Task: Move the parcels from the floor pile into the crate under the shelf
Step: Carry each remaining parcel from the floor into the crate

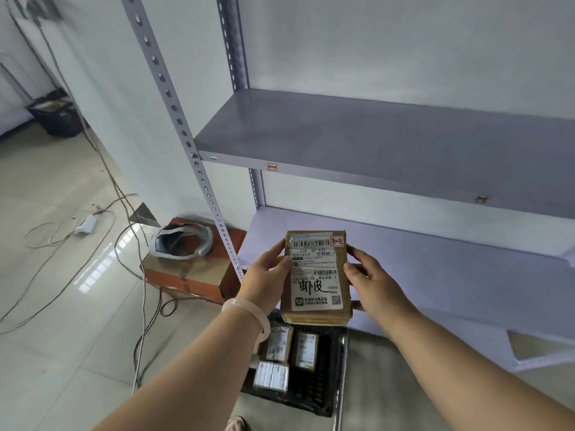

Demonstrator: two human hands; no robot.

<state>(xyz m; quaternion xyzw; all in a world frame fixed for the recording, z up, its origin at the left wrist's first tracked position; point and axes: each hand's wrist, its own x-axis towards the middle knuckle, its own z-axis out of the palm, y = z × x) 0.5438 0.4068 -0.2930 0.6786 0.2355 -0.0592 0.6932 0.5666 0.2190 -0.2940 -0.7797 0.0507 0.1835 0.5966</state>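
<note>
Head view: both hands carry one brown rectangular cardboard parcel with a white printed shipping label (315,276), held in the air with the label facing up toward the camera. The left hand (264,275) grips its left edge, with the thumb laid over the label side. The right hand (373,284) has its fingers curled round the right edge and lower corner.

Directly below the grip, on the floor, sits the black slatted plastic crate (323,390). Inside it lie two small brown cardboard parcels (278,342) side by side. A white-wrapped packet (270,376) lies on the side of them nearer the person.

Beyond and above the grip runs the grey metal shelf board (373,141). Well to the left of the grip is an orange-brown carton (186,275) with a white headset (180,242) on it.

The task looks partway done: three items are in the crate and this parcel is not yet lowered. The floor pile is out of view, so how many remain cannot be told
</note>
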